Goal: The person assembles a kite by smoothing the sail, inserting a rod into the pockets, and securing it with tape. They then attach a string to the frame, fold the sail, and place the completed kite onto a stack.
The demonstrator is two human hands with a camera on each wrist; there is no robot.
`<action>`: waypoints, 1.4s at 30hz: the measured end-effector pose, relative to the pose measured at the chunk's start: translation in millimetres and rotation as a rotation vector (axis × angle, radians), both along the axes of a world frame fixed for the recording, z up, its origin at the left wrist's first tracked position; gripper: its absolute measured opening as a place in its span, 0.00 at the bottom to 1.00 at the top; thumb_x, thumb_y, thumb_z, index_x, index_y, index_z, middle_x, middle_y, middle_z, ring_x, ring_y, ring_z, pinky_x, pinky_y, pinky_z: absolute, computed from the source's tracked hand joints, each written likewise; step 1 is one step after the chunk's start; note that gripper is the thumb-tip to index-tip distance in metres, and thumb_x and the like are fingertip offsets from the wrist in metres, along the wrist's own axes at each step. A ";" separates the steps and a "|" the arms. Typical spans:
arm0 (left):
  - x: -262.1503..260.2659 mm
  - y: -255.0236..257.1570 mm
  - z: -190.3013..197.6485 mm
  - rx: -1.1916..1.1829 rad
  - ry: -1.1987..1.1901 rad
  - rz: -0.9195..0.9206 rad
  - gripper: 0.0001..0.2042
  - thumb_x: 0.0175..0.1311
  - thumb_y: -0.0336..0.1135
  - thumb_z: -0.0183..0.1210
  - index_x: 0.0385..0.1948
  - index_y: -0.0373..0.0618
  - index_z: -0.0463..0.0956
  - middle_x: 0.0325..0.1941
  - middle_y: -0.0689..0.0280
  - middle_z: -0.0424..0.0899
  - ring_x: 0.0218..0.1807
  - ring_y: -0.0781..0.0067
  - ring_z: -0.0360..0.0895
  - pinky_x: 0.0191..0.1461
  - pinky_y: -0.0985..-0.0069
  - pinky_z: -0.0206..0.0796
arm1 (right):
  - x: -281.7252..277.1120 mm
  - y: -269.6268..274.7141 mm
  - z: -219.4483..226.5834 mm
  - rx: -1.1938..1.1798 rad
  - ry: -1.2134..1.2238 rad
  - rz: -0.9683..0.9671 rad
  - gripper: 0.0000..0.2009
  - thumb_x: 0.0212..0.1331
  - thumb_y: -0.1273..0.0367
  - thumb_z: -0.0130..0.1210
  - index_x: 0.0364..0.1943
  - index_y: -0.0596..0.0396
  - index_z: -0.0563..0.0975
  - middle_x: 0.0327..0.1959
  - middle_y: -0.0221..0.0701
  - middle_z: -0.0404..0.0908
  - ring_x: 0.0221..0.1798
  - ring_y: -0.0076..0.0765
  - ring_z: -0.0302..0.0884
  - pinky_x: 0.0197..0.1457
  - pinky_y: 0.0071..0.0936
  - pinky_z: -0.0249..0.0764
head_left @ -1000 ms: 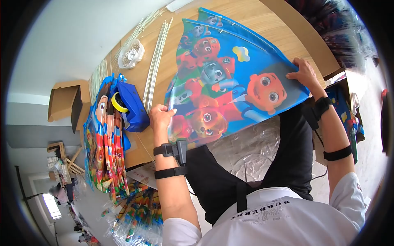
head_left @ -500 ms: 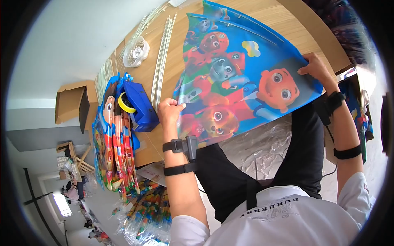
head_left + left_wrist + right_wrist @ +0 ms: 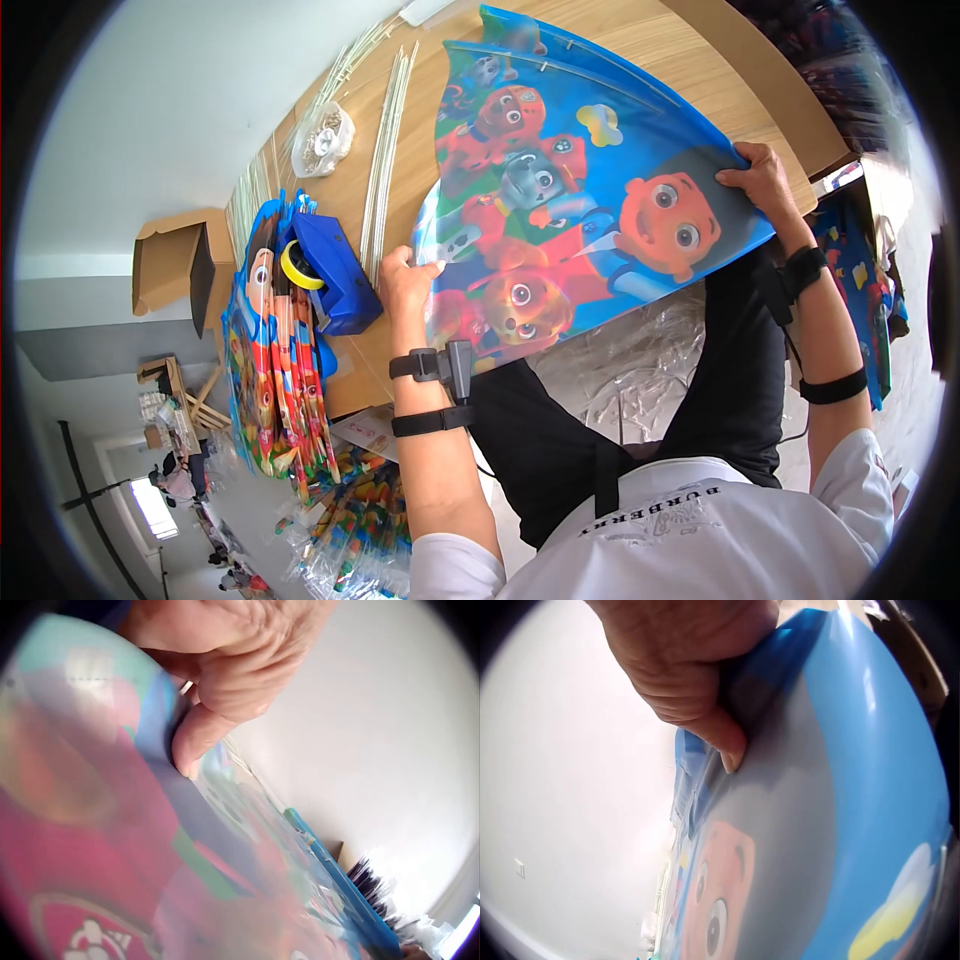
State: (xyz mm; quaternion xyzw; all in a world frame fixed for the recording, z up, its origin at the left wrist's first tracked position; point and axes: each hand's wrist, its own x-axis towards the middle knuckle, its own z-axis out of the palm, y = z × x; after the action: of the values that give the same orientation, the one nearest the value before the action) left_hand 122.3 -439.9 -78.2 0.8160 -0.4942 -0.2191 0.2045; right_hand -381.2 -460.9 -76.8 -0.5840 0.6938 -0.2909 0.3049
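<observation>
A kite (image 3: 560, 190) of thin printed plastic film, with cartoon dogs and a boy's face on blue, lies partly on the table and hangs over its near edge toward the lap. My left hand (image 3: 407, 285) pinches its left edge, thumb on top. At the right corner, my right hand (image 3: 765, 185) grips the film beside the dark hair of the printed face. In the left wrist view the thumb (image 3: 199, 742) presses the film; the other fingers are mostly hidden. The right wrist view shows the right thumb (image 3: 724, 739) creasing the film.
Left of the kite lie thin white rods (image 3: 390, 150), and a clear tub (image 3: 323, 140) of small parts. A blue tape dispenser (image 3: 345, 275) with yellow tape stands near folded printed kites (image 3: 280, 350) hanging over the table's edge. A cardboard edge (image 3: 765, 85) borders the right side.
The head view has shifted slightly. Both hands keep their hold on the kite's left edge and right corner, and the film's surface has flexed a little.
</observation>
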 end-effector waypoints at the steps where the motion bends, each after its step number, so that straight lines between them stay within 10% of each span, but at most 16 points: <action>1: 0.5 1.9 -0.6 -0.008 0.081 -0.012 0.15 0.39 0.33 0.70 0.32 0.42 0.81 0.28 0.61 0.83 0.30 0.65 0.79 0.37 0.67 0.69 | 2.1 1.6 0.7 -0.027 -0.020 -0.004 0.16 0.37 0.69 0.64 0.36 0.55 0.81 0.24 0.34 0.81 0.29 0.27 0.79 0.37 0.27 0.72; 14: -1.6 2.2 1.0 -0.219 0.253 -0.101 0.05 0.47 0.23 0.63 0.26 0.36 0.78 0.24 0.69 0.80 0.26 0.81 0.71 0.32 0.77 0.64 | 11.0 6.6 15.9 0.023 0.205 -0.091 0.19 0.34 0.61 0.67 0.37 0.48 0.83 0.28 0.38 0.83 0.34 0.40 0.80 0.40 0.34 0.74; 42: 1.0 -1.7 3.9 -0.145 0.362 -0.024 0.07 0.45 0.20 0.62 0.28 0.34 0.78 0.25 0.68 0.79 0.26 0.81 0.71 0.33 0.79 0.64 | 90.7 -85.3 12.2 -0.088 0.218 -0.179 0.13 0.41 0.62 0.65 0.31 0.51 0.79 0.34 0.37 0.81 0.42 0.47 0.77 0.43 0.40 0.73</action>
State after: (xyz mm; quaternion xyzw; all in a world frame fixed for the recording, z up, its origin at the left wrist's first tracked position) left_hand 123.3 -441.6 -74.3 0.7406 -0.4736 -0.3285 0.3454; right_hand -290.6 -546.2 -64.6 -0.5606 0.7588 -0.2819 0.1750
